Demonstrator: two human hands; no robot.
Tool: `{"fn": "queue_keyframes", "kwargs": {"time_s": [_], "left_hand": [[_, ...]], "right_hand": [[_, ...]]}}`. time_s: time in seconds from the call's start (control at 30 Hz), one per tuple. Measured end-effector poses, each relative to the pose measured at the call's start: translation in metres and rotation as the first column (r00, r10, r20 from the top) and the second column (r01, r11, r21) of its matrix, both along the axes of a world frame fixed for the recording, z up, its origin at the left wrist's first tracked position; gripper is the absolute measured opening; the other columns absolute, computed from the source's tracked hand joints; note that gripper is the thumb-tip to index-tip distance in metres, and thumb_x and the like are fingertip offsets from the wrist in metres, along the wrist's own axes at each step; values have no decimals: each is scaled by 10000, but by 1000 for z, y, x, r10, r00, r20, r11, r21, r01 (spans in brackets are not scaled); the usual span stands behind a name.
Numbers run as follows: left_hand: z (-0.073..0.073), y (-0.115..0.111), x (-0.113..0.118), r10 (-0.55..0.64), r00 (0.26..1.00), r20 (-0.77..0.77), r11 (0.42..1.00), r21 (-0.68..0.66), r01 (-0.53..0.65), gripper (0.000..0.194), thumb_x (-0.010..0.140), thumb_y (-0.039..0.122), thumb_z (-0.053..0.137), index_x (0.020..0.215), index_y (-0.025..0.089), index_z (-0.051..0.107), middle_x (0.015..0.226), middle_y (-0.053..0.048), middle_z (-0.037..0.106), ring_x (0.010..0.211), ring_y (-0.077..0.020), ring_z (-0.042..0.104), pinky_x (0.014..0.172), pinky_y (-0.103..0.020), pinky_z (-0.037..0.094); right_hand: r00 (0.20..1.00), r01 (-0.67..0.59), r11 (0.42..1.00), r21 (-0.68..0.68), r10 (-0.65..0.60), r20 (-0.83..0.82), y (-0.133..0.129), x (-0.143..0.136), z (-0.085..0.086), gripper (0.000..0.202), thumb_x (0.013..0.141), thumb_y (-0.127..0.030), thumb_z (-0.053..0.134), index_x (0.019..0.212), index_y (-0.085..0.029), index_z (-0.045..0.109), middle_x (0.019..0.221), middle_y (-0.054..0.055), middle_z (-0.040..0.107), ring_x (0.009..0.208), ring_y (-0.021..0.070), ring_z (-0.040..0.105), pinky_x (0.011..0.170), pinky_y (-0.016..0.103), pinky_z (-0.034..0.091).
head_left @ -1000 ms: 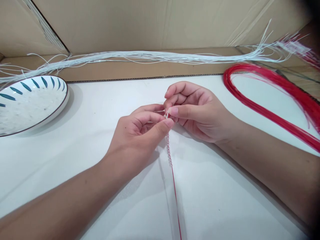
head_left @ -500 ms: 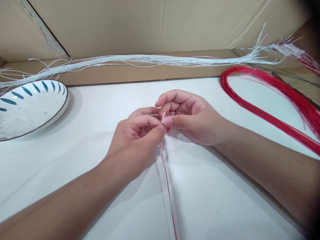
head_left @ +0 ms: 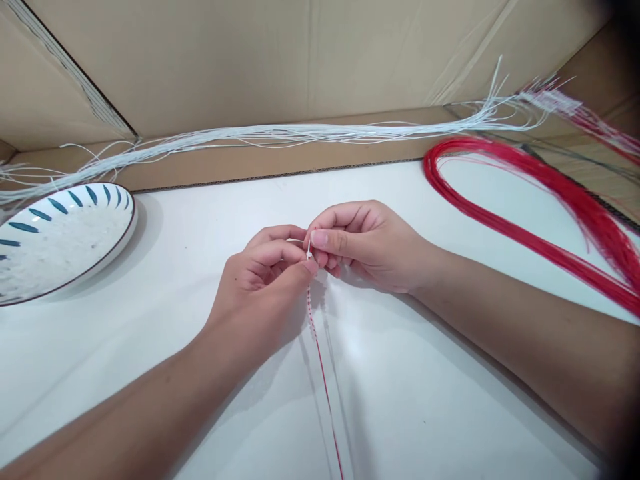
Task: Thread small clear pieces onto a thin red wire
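My left hand (head_left: pixel 267 270) pinches a red cord (head_left: pixel 326 393) close to its upper end, between thumb and forefinger. Small whitish beads (head_left: pixel 311 313) sit in a row on the cord just below that pinch, and the cord runs down toward the near edge of the view. Above the left thumb a short white end (head_left: pixel 309 249) sticks up, with a small pale bead or knot at its foot. My right hand (head_left: pixel 365 243) is closed on the tip of this end with thumb and forefinger. The fingertips of both hands nearly meet, hiding part of the cord.
On the left stands a white plate (head_left: pixel 100 257) with blue-green strokes, holding many small clear-white pieces. A bundle of white strands (head_left: pixel 300 133) lies along the cardboard (head_left: pixel 225 67) at the back. Looped red cords (head_left: pixel 490 213) lie on the right of the white table (head_left: pixel 200 413).
The right thumb and forefinger have closed over the upper tip of the cord, which stood free above them before. The whole view has shifted slightly.
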State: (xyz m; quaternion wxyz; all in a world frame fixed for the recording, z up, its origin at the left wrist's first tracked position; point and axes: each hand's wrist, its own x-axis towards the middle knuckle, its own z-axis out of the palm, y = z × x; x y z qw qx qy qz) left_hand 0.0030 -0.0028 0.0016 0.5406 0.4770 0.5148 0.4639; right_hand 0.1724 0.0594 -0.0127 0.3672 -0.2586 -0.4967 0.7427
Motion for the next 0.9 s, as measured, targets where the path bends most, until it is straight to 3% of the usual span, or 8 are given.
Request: {"fn": "queue_keyframes", "kwargs": {"time_s": [0.23,0.43,0.53,0.67,0.9], "left_hand": [[2,-1,1,0,1000,17,1000,-4,0,199,790,184,710,593,208,703,1138,-31,659,911,-185,636,803,-340,546],[2,0,2,-53,993,110,998,-14,55,117,877,302,725,798,217,707,947,-36,741,879,-190,693,778,-335,535],[3,0,3,-102,992,80,994,-18,104,40,881,241,715,857,217,693,931,-26,743,898,-175,695,794,-312,542],[5,-2,4,-104,995,11,994,-32,104,53,840,177,719,855,219,692,1019,-27,725,865,-157,666,693,-273,520],[1,0,4,-48,993,112,999,11,47,148,890,200,707,742,190,716,1039,-35,705,909,-159,689,841,-319,557]], "right_hand": [[1000,-7,998,55,5,30,1,1,0,271,736,-284,912,713,-134,687,606,-14,659,522,71,547,437,174,417],[999,-25,998,65,28,-46,-1,0,1,274,780,-300,882,713,-129,678,607,-16,645,547,65,543,492,182,427],[998,-14,1000,17,15,-66,-2,0,1,292,796,-320,873,707,-127,672,601,-18,642,543,62,545,501,179,428],[997,10,1000,3,-9,-73,-1,-1,1,303,777,-321,887,704,-133,661,593,-28,636,523,57,533,494,176,428],[1000,17,999,29,-17,-19,-3,-4,1,320,771,-344,895,722,-131,662,604,-21,627,543,65,522,494,188,414]]}}
